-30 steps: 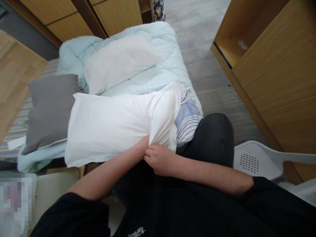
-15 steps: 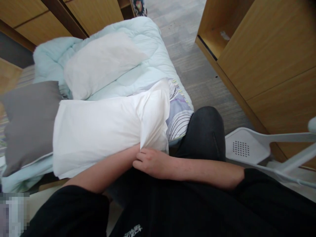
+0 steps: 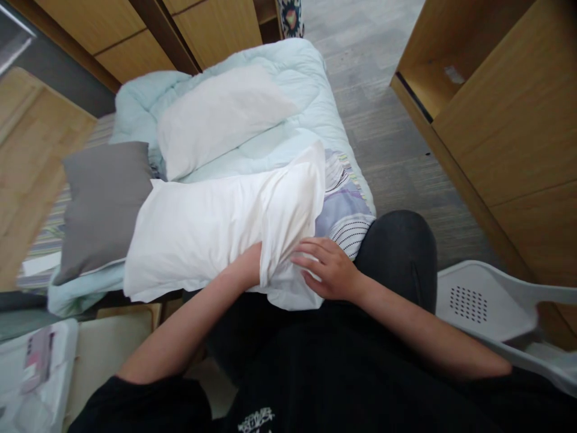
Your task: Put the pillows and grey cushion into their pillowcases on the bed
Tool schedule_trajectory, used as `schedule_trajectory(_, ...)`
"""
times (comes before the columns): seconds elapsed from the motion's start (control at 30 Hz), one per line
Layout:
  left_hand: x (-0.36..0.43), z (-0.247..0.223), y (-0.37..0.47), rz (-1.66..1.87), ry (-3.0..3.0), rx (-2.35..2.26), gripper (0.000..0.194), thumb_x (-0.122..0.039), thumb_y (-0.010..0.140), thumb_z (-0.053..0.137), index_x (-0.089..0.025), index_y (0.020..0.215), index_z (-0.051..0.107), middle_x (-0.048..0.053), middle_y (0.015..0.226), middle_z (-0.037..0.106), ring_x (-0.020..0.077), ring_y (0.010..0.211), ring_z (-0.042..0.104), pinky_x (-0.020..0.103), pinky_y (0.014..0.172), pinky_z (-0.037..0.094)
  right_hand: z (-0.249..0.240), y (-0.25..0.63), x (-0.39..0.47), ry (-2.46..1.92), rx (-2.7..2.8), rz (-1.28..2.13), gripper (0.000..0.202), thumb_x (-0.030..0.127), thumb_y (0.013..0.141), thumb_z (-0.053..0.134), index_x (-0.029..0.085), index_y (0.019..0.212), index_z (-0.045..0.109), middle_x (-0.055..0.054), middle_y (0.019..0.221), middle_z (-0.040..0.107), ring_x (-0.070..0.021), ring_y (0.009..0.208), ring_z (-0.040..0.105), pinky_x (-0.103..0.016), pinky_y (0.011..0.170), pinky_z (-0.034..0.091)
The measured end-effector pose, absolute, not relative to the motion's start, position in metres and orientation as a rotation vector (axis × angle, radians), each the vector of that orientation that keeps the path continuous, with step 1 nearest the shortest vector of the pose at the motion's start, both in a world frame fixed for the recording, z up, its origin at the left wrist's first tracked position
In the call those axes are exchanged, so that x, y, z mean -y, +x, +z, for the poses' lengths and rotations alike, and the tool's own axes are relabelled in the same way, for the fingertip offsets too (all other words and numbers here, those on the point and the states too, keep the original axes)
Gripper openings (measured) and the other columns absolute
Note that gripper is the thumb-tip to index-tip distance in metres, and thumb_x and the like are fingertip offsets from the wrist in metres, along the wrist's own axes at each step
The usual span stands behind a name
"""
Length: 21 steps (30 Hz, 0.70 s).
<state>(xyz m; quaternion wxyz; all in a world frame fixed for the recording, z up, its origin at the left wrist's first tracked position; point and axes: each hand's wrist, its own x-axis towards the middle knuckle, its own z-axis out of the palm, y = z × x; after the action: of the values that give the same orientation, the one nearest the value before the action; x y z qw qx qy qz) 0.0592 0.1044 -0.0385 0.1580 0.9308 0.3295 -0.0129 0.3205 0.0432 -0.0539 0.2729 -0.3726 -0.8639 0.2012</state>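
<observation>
A white pillow in a white pillowcase (image 3: pixel 193 228) lies lengthwise along the near side of the bed. Its right end has a loose fold of cloth with a flap spreading past it. My left hand (image 3: pixel 250 264) reaches under that fold, so its fingers are hidden. Over the right end of the case, my right hand (image 3: pixel 331 267) is open, its fingers apart and close to the cloth; whether they touch it I cannot tell.
Behind lie a pale blue quilt (image 3: pixel 311 72) and a second white pillow (image 3: pixel 225 117). A grey cushion (image 3: pixel 106 207) sits at left. A white plastic chair (image 3: pixel 491 300) stands at right, below a wooden cabinet (image 3: pixel 518 120). A white lidded box (image 3: pixel 49 385) is at lower left.
My right hand has let go of the case's near edge and moved right and up, its fingers spreading. My left hand has shifted under the fold. The view has swung left.
</observation>
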Motion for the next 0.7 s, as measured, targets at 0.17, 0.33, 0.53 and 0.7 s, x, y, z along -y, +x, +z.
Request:
schedule_trajectory(0.17,-0.106,-0.011,0.035,-0.266,2.959,-0.550,0.025,-0.031,0.107,0.060,-0.019,0.123,0.075,0.012,0.142,0.072,0.0301,0.143,0.057,0.054,0.131,0.033,-0.076,0.303,-0.056,-0.860,2.503,0.528,0.048,0.034,0.108,0.056,0.023,0.155,0.061,-0.013,0.168,0.050,-0.0306,0.160,0.038,-0.053,0.131,0.031)
schedule_trajectory(0.33,-0.094,0.004,0.043,-0.423,2.904,-0.460,0.017,-0.035,0.100,0.066,-0.020,0.105,0.073,0.011,0.114,0.077,0.0309,0.123,0.063,0.050,0.112,0.043,-0.117,0.293,-0.056,-0.880,2.516,0.493,0.048,0.036,0.107,0.062,0.016,0.151,0.063,-0.015,0.168,0.049,-0.0318,0.162,0.037,-0.052,0.133,0.031)
schedule_trajectory(0.53,-0.070,-0.010,0.081,-0.419,2.919,-0.474,0.035,-0.047,0.093,0.075,-0.016,0.110,0.072,0.013,0.107,0.076,0.0319,0.112,0.065,0.049,0.113,0.038,-0.127,0.299,-0.067,-0.761,2.484,0.375,0.022,0.027,0.109,0.058,0.017,0.117,0.076,-0.011,0.143,0.070,-0.0276,0.154,0.048,-0.049,0.130,0.034)
schedule_trajectory(0.7,-0.047,0.022,0.091,-0.390,3.023,-0.460,0.015,-0.032,0.095,0.071,-0.019,0.089,0.066,0.007,0.079,0.070,0.0276,0.085,0.064,0.048,0.096,0.041,-0.115,0.288,-0.076,-0.689,2.461,0.368,0.018,0.029,0.106,0.062,0.019,0.097,0.074,-0.009,0.109,0.077,-0.0248,0.109,0.069,-0.045,0.103,0.048)
